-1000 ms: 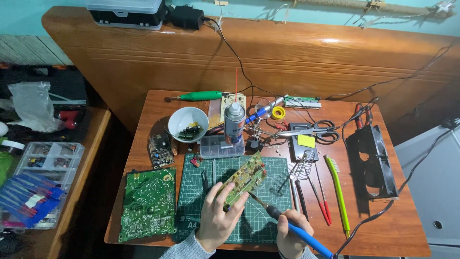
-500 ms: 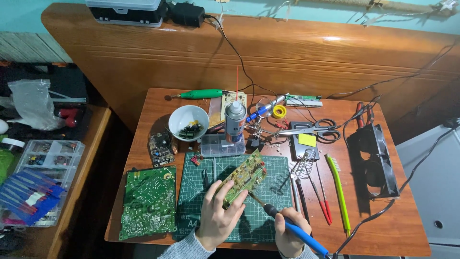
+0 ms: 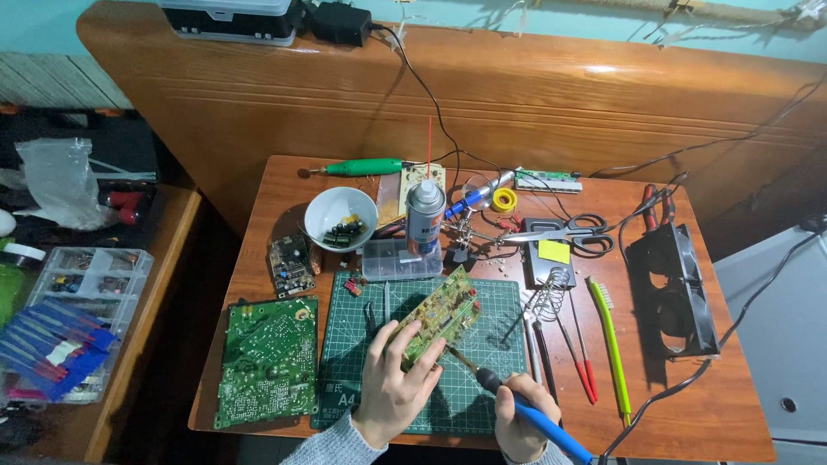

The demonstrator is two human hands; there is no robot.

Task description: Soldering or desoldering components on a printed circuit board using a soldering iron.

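a small green circuit board (image 3: 439, 315) is held tilted above the green cutting mat (image 3: 491, 379), near the table's centre. it is gripped at its lower end by the left hand (image 3: 398, 381), fingers curled closed around the edge. a blue-handled soldering iron (image 3: 517, 409) is clasped in the right hand (image 3: 521, 415), closed around the grip, its tip pointed toward ten o'clock and touching the board's lower edge. a larger green circuit board (image 3: 264, 360) lies at nine o'clock of the mat. a spray can (image 3: 425, 215) stands at twelve o'clock, beside a white bowl (image 3: 341, 219).
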